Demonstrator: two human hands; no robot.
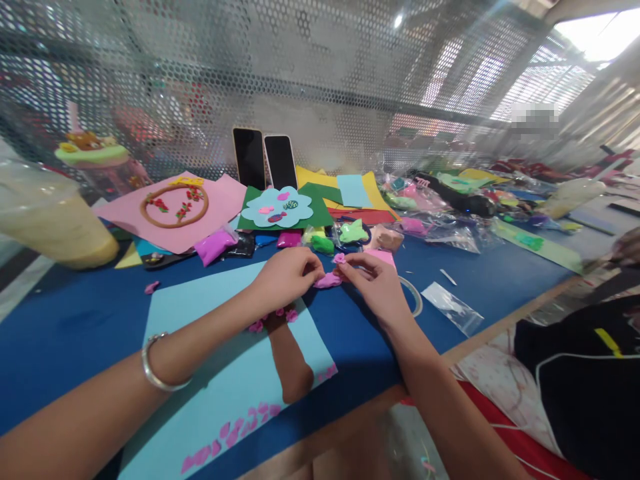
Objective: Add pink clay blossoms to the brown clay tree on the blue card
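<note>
A light blue sheet of paper point(215, 373) lies on the table, with a brown clay tree trunk point(291, 363) and pink clay bits point(240, 430) along its lower edge. Small pink clay flowers point(291, 315) sit at the top of the trunk, partly covered by my left arm. Beyond the sheet, my left hand point(287, 273) has its fingertips pinched at the left end of a lump of pink clay point(329, 281). Between thumb and finger, my right hand point(373, 283) holds a small pink clay flower point(339, 258), just above that lump.
Behind my hands are clay packets point(216, 245), two upright phones point(250, 159) and a cloud-shaped paper point(278, 208). Drink cups point(55, 213) stand left. A tape roll point(413, 297) and plastic bag point(453, 308) lie right, where a person in dark clothing point(590, 387) sits.
</note>
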